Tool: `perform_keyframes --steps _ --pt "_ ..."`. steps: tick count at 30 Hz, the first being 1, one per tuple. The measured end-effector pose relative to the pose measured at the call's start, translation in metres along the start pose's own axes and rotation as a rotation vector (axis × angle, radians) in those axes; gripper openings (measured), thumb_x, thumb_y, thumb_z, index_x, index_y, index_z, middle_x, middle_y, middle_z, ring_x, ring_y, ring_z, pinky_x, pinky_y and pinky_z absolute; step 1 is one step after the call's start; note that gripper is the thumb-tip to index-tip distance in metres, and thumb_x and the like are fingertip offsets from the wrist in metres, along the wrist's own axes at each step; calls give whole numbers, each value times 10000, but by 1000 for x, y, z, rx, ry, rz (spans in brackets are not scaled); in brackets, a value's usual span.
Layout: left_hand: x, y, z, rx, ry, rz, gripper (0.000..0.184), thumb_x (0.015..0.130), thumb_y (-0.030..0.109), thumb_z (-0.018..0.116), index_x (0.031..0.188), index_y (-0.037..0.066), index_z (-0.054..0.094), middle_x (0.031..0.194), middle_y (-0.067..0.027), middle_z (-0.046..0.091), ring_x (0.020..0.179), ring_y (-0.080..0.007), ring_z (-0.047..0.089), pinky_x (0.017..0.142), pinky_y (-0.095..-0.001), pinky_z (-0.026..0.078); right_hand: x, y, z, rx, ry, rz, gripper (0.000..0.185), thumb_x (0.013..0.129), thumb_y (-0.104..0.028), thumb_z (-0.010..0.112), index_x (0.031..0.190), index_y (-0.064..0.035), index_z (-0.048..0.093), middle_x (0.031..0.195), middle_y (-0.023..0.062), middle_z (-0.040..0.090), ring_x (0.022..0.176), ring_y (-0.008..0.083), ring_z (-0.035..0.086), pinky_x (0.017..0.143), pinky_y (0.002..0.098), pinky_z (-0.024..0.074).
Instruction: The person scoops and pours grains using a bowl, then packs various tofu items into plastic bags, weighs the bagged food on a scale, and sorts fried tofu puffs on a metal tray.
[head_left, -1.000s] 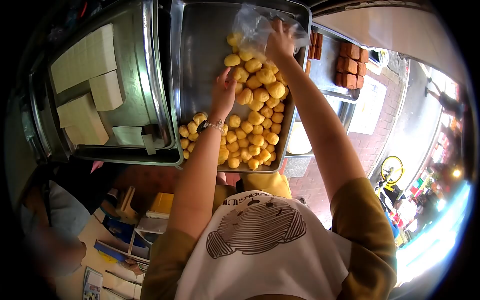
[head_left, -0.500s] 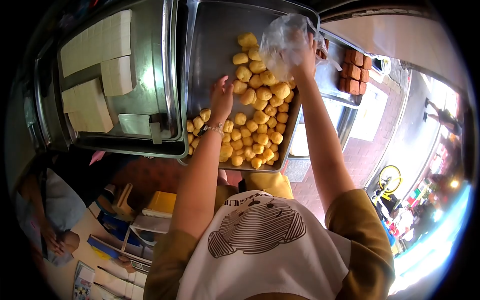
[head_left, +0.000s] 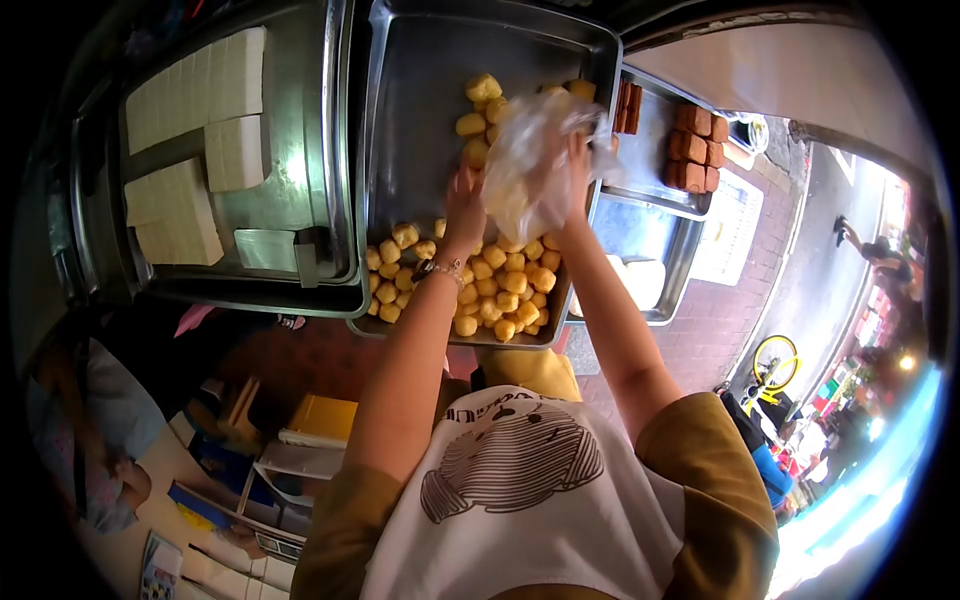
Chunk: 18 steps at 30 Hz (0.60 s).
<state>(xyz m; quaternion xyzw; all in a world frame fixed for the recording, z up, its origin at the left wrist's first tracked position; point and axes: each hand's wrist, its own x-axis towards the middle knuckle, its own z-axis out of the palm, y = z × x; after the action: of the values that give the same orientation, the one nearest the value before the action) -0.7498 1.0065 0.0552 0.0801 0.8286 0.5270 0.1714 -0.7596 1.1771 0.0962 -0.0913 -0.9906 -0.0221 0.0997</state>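
Observation:
Golden fried tofu puffs [head_left: 492,290] lie in a deep metal tray [head_left: 420,70] in front of me. A clear plastic bag [head_left: 530,165] hangs over the pile and covers part of it. My right hand [head_left: 577,185] grips the bag at its right side; some of its fingers are behind the plastic. At the bag's left edge is my left hand [head_left: 464,210], fingers stretched forward and slightly apart beside the puffs. A bracelet circles that wrist. Whether the left fingertips touch the bag or a puff, I cannot tell.
On the left, another metal tray [head_left: 290,90] holds white tofu blocks [head_left: 195,85] and a flat metal scraper [head_left: 268,250]. Brown blocks [head_left: 692,150] sit in a tray to the right, with white pieces [head_left: 640,283] nearer me. A person [head_left: 100,430] is at lower left.
My right hand has brought the bag left and nearer to me, over the puffs. My left hand has shifted slightly right and towards me, up to the bag.

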Motion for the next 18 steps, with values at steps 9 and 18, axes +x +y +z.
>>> perform_keyframes --steps 9,18 --pt "4 21 -4 -136 35 -222 610 930 451 351 1373 35 295 1356 -244 335 1239 -381 349 1024 -430 300 104 39 42 306 -687 211 536 813 -325 572 1283 -110 431 1313 189 344 1111 367 433 847 439 475" --pt "6 -1 -7 -116 30 -277 542 938 371 384 1352 24 343 1291 -225 421 1192 -369 407 1000 -416 327 71 55 55 294 -563 16 528 778 -323 647 1271 -252 475 1409 162 321 1309 366 297 895 456 468"
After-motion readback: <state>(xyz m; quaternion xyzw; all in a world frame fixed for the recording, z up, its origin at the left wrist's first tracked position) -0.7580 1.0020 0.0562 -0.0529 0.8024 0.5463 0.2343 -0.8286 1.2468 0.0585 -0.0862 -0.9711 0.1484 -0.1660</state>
